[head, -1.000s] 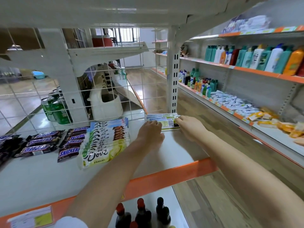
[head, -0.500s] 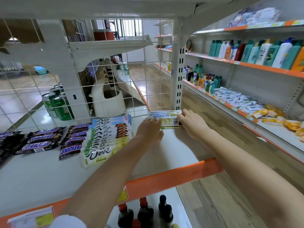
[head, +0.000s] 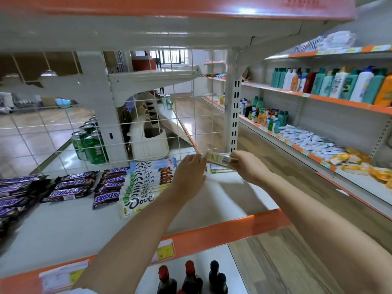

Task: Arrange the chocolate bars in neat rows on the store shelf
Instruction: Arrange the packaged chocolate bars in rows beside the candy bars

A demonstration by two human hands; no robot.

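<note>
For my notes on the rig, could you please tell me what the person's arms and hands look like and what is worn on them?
Both are bare: the left hand and right hand have no gloves, and no rings, watch or bracelets show. The forearms are uncovered down their visible length. Only a bit of white fabric, apparently a sleeve edge, shows at the bottom by the left arm. No markings are visible.

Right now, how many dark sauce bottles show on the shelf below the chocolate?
3: a red-capped bottle on the left, another red-capped bottle in the middle, a black-capped bottle on the right. The frame edge may hide others.
</note>
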